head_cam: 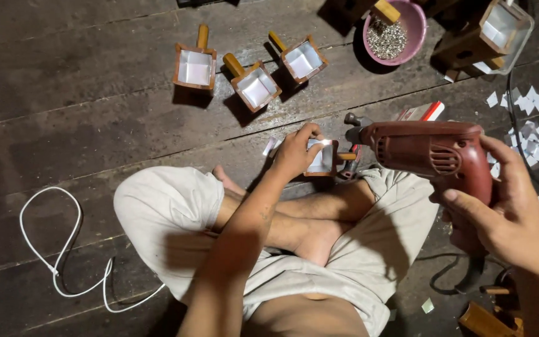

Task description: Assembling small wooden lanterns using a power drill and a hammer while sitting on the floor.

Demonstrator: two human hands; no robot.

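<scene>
- Your left hand (294,153) fingers wrap a small wooden box (321,157) lined white, just beside the drill's tip.
- Your right hand (506,215) closes round the red electric drill (435,153).
- Beyond your fingers stand three similar boxes (251,72) and a pink bowl (414,19).

Drill (432,150) bit tip behind small box (322,159)

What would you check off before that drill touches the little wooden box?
1. Left hand grips the small wooden box: ok.
2. Right hand holds the red drill: ok.
3. Drill tip lined up with the box: cannot tell, the tip is hidden.
4. Fingers away from the tip: not ok, they lie close.
5. Bare legs away from the work: not ok, directly beneath.
</scene>
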